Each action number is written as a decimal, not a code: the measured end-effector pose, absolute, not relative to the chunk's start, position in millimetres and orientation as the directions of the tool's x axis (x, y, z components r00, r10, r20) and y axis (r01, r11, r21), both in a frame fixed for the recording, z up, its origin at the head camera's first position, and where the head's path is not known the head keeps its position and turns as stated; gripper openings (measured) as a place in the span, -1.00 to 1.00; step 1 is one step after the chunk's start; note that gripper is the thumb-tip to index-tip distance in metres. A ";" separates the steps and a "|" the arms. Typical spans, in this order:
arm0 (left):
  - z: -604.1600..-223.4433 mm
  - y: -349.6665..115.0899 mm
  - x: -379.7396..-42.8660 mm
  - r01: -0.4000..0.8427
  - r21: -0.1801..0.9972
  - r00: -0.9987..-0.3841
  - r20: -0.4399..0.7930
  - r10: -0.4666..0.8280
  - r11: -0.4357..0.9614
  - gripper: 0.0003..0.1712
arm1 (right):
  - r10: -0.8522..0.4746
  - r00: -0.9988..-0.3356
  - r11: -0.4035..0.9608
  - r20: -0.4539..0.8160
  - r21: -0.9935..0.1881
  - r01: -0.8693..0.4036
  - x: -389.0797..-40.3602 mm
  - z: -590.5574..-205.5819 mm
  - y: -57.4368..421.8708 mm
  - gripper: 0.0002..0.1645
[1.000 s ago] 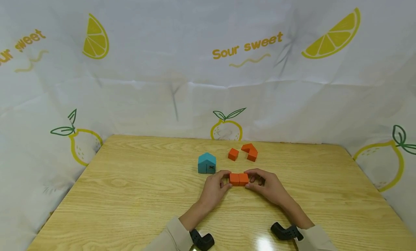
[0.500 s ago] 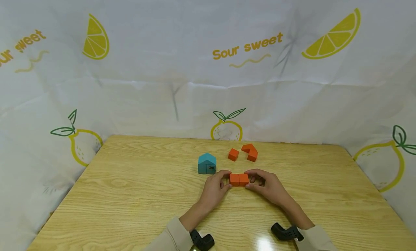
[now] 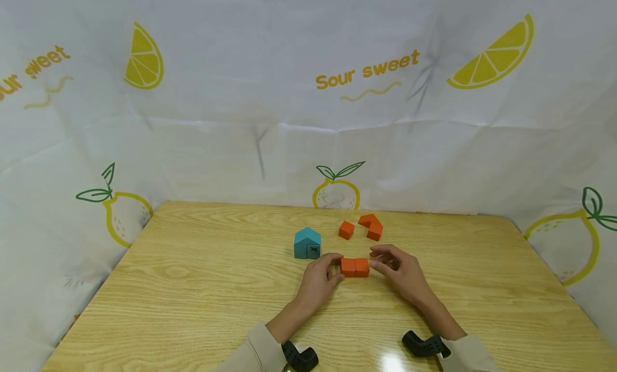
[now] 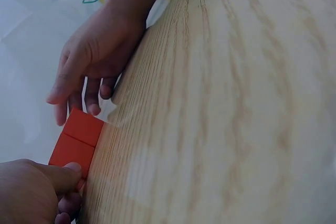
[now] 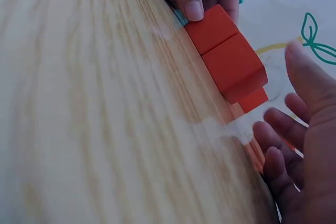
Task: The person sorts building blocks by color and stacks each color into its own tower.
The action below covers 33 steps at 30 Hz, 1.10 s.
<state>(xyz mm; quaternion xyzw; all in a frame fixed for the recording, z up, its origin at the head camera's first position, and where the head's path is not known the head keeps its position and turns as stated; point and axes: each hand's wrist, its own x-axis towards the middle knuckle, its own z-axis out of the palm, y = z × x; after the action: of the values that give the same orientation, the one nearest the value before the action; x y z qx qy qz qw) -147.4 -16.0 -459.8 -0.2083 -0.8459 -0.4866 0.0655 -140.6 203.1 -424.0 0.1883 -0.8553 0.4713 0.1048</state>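
Two orange cube blocks lie side by side on the wooden table (image 3: pixel 207 286), the left block (image 3: pixel 348 267) against the right block (image 3: pixel 361 267). My left hand (image 3: pixel 315 283) pinches the left block between thumb and fingers; in the left wrist view its thumb (image 4: pixel 65 177) presses the near face. Just off the right block's end, my right hand (image 3: pixel 402 273) hovers with its fingers relaxed and apart, holding nothing. The right wrist view shows a gap between that hand (image 5: pixel 310 129) and the orange pair.
Behind my left hand stands a teal house shape (image 3: pixel 307 243), with a pointed block on top of two cubes and a dark mark on one. Farther back lie a loose orange cube (image 3: pixel 346 230), an orange triangular block (image 3: pixel 368 220) and another orange cube (image 3: pixel 375 231). A lemon-print sheet (image 3: pixel 217 147) hangs behind.
My right hand has let go of the right orange block and drawn back a little to the right. The left hand keeps its pinch, and the blocks stay in place.
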 end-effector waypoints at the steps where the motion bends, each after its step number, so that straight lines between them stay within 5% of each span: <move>1: -459.9 -15.9 -147.3 0.415 0.796 -0.905 0.312 0.289 0.440 -0.54 | -0.192 -0.911 0.486 0.365 -0.771 -0.412 -141.5 -425.1 203.8 -0.65; 10: -459.4 -16.2 -146.8 0.411 0.801 -0.906 0.305 0.294 0.436 -0.54 | 0.017 -0.898 0.534 0.439 -0.764 -0.363 -169.1 -455.1 218.4 -0.57; 23: -460.3 -15.9 -148.1 0.426 0.789 -0.900 0.322 0.294 0.442 -0.54 | 0.006 -0.936 0.585 0.352 -0.760 -0.282 -191.9 -457.7 216.9 -0.33; 33: -461.2 -16.5 -148.1 0.434 0.789 -0.897 0.331 0.294 0.435 -0.54 | 0.048 -0.961 0.628 0.271 -0.757 -0.181 -198.7 -459.3 216.1 -0.39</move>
<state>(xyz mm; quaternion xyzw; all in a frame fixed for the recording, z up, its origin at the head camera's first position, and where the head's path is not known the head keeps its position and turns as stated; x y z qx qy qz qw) -148.1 -16.5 -461.2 -0.2157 -0.8441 -0.4856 0.0719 -198.7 216.1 -459.3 0.0373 -0.8922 0.4298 0.1337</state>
